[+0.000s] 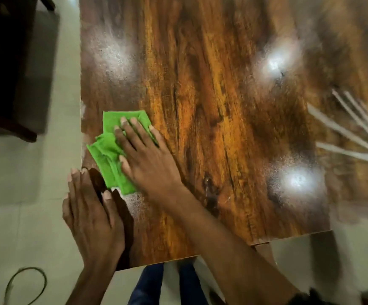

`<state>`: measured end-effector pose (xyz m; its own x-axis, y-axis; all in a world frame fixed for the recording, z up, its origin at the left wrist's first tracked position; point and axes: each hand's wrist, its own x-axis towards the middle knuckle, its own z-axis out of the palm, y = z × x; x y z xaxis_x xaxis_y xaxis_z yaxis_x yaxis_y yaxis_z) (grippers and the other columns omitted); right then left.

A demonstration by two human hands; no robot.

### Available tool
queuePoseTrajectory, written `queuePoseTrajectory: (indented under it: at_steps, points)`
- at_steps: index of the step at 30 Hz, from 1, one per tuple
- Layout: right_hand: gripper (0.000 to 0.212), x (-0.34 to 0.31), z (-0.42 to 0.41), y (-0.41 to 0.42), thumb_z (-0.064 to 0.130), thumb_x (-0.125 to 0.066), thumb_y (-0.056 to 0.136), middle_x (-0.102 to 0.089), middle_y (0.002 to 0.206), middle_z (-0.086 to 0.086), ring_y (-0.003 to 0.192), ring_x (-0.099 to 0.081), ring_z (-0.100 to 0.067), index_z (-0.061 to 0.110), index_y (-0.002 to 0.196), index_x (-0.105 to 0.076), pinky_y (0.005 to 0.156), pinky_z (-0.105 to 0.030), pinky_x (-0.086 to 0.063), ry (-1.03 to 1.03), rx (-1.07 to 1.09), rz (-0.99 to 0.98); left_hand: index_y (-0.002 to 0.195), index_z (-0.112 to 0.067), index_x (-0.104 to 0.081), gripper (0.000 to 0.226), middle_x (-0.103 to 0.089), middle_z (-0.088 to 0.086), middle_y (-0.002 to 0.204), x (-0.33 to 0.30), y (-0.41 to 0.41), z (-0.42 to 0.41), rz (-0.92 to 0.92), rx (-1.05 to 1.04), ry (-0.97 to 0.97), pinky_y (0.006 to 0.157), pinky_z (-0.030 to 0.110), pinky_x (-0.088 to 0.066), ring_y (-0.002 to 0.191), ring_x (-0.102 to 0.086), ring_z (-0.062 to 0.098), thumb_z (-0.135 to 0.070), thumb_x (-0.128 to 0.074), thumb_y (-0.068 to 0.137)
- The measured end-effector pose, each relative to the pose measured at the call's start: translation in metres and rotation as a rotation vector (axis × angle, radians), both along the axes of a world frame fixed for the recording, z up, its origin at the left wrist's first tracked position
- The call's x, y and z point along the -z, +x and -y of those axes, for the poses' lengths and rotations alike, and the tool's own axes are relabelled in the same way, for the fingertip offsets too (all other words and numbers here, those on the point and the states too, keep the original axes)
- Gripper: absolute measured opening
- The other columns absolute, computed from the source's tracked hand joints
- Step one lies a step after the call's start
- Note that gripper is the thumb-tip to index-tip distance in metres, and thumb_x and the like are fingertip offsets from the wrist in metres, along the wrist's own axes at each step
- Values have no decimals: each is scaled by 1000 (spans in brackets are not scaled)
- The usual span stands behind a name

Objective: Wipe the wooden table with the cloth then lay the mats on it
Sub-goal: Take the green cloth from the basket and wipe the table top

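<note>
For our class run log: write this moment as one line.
phase: wiping | right hand: presses green cloth | left hand: at table edge | mats: unseen

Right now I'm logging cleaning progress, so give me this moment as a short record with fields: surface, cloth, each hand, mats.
surface: wooden table, glossy, with light glare spots
cloth: green cloth, crumpled, on the table near its left edge
right hand: right hand pressed flat on the cloth, fingers straight
left hand: left hand flat at the table's left edge, holding nothing
mats: none in view
</note>
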<state>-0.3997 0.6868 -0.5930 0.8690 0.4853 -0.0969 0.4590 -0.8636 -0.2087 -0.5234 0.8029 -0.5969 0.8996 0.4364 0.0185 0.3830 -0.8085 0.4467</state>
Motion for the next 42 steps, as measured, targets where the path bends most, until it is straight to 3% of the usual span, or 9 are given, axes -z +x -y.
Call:
queuePoseTrajectory:
  at_steps: [6, 11, 17, 20, 23, 29, 32, 38, 42]
  points:
    - [69, -6, 114, -104, 44, -35, 112, 4, 180, 2, 166, 7, -15, 24, 172, -7, 134, -46, -9, -38, 100, -41, 169, -10, -18, 62, -14, 9, 178, -12, 18, 33, 6, 159, 19, 132, 41, -9, 165, -10, 19, -29, -28, 111]
    - [63, -5, 258, -134, 40, -32, 111, -11, 179, 2, 166, -9, -17, 22, 170, -20, 130, -54, -21, -17, 467, 26, 168, -8, -21, 62, -16, 8, 177, -8, 22, 88, 48, 338, 6, 134, 44, -11, 165, -12, 21, -30, -30, 111]
    - [59, -1, 363, -162, 33, -29, 113, -19, 178, -4, 165, -17, -22, 12, 168, -28, 128, -56, -27, -57, 655, 134, 170, -9, -14, 64, -10, 8, 178, -7, 30, 226, 59, 606, -32, 133, 49, -14, 166, -5, 19, -34, -29, 113]
    - [60, 7, 385, -136, 39, -27, 113, -18, 178, -4, 166, -13, -19, 15, 169, -26, 132, -48, -18, -59, 661, 149, 170, -8, -9, 65, -4, 11, 179, -3, 44, 303, 58, 723, 53, 134, 46, -12, 166, -2, 21, -37, -22, 113]
    - [63, 11, 406, -79, 44, -21, 113, -13, 179, -2, 166, -9, -17, 20, 170, -20, 133, -48, -16, -64, 613, 145, 169, -5, -6, 66, -1, 13, 178, 5, 69, 348, 25, 707, 97, 134, 46, -12, 166, 0, 23, -37, -17, 113]
    - [71, 3, 421, 36, 49, -11, 106, -11, 179, -1, 166, -9, -17, 23, 171, -18, 133, -47, -14, -56, 490, 95, 169, -3, -2, 66, 3, 14, 178, 16, 81, 364, -1, 672, 176, 135, 45, -9, 166, 4, 24, -37, -18, 114]
    - [66, 3, 424, 7, 45, -17, 110, -10, 179, -2, 166, -8, -17, 21, 171, -17, 133, -48, -14, -64, 486, 105, 169, -4, -1, 67, 4, 12, 178, 14, 81, 364, -31, 675, 182, 135, 45, -9, 166, 6, 22, -39, -18, 114]
    - [65, -3, 446, -127, 43, -28, 112, -2, 180, 2, 166, 2, -13, 23, 172, -11, 135, -45, -8, -89, 492, 32, 169, -5, -3, 69, 4, 11, 179, 15, 82, 367, -55, 673, 205, 135, 45, -10, 166, 7, 20, -42, -15, 113]
    - [67, -1, 446, -105, 45, -28, 111, -2, 180, 2, 166, 1, -14, 23, 172, -10, 134, -44, -6, -80, 502, 19, 169, -5, -1, 69, 5, 12, 178, 17, 83, 369, -55, 671, 227, 135, 46, -11, 166, 8, 20, -41, -16, 113]
